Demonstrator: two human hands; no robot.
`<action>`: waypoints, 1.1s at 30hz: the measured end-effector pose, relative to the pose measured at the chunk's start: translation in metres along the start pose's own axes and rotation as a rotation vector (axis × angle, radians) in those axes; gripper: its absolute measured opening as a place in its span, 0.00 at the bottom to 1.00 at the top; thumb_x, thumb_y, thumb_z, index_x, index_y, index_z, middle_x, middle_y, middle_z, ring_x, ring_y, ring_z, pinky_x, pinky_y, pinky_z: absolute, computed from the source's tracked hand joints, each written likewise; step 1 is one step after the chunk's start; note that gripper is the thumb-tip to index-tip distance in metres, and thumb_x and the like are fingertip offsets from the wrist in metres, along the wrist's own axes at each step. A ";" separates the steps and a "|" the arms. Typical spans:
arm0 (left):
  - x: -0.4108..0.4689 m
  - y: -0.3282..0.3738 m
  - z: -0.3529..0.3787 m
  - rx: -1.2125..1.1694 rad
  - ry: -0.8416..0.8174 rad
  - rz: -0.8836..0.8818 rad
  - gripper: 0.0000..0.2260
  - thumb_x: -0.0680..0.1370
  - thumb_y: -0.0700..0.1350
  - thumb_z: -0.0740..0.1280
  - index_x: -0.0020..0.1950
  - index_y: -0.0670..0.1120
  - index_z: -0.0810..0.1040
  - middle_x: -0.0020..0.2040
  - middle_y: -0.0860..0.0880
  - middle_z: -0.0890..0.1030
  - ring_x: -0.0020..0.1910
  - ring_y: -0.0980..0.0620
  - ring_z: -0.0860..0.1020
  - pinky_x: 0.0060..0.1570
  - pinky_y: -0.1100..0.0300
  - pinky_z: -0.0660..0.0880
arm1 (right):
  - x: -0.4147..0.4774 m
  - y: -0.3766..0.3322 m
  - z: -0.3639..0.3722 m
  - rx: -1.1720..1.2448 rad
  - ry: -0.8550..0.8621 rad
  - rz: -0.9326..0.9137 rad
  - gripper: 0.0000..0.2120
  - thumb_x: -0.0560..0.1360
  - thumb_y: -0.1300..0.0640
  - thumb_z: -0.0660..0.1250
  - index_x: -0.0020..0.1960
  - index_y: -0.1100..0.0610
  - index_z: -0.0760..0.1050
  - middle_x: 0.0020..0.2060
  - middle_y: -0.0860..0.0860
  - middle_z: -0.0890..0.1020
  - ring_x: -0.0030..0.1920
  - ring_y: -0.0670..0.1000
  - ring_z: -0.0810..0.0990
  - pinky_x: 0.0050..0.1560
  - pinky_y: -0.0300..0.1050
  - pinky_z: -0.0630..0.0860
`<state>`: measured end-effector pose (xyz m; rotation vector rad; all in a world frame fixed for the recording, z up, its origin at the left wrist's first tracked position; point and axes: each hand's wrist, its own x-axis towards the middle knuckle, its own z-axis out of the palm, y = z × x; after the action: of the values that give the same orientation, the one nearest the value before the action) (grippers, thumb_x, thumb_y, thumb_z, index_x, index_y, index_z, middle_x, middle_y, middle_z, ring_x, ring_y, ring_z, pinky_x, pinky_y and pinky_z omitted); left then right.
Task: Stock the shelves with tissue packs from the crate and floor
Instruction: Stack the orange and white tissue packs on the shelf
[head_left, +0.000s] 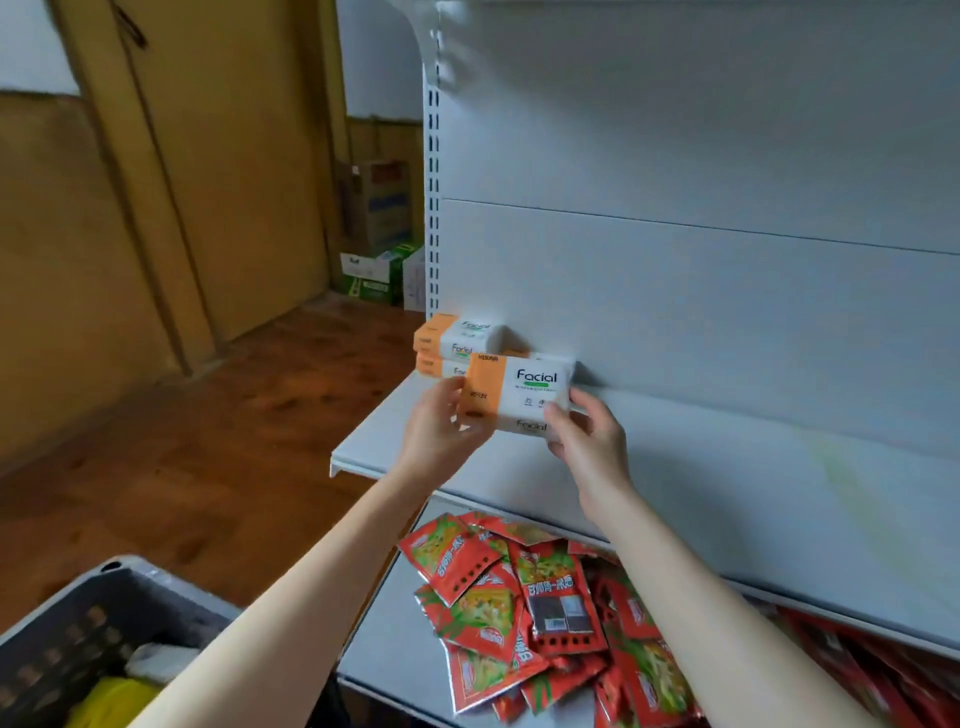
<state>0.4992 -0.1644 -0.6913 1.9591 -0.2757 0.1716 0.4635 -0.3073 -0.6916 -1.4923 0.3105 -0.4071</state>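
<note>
An orange and white tissue pack (519, 392) marked "Facial" is held just above the white shelf (727, 467), near its back left. My left hand (441, 431) grips the pack's left end and my right hand (587, 431) grips its right end. Behind it, at the shelf's far left corner, two more tissue packs (457, 340) lie stacked one on the other. The grey crate (78, 623) sits at the bottom left, with something yellow and white inside it.
Several red snack packets (519, 613) lie heaped on the lower shelf (379, 649) under my arms. The shelf unit's white back panel (701, 182) rises behind. Cardboard boxes (379, 228) stand in the far corner on the wooden floor (182, 441). A yellow wall is on the left.
</note>
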 end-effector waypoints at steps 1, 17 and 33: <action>0.010 -0.004 0.007 0.071 0.001 0.023 0.21 0.72 0.39 0.70 0.64 0.41 0.71 0.58 0.42 0.78 0.55 0.44 0.78 0.55 0.49 0.76 | 0.006 0.005 -0.004 -0.045 0.006 -0.015 0.18 0.73 0.60 0.68 0.62 0.55 0.72 0.51 0.53 0.81 0.48 0.50 0.79 0.53 0.48 0.76; 0.141 -0.033 0.036 0.809 0.014 0.584 0.08 0.71 0.42 0.72 0.46 0.39 0.82 0.43 0.40 0.77 0.46 0.39 0.74 0.41 0.52 0.71 | 0.124 0.030 0.019 -0.381 0.132 -0.138 0.14 0.75 0.58 0.65 0.60 0.59 0.72 0.54 0.55 0.80 0.49 0.51 0.76 0.49 0.40 0.71; 0.149 -0.045 0.050 0.978 0.127 0.669 0.17 0.54 0.39 0.80 0.37 0.45 0.78 0.34 0.46 0.76 0.33 0.44 0.76 0.33 0.60 0.71 | 0.141 0.051 0.013 -0.505 0.145 -0.054 0.14 0.74 0.65 0.64 0.59 0.62 0.72 0.56 0.57 0.80 0.57 0.57 0.77 0.56 0.47 0.72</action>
<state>0.6541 -0.2103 -0.7144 2.7145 -0.8820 1.0169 0.5993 -0.3569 -0.7344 -1.9715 0.5163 -0.5053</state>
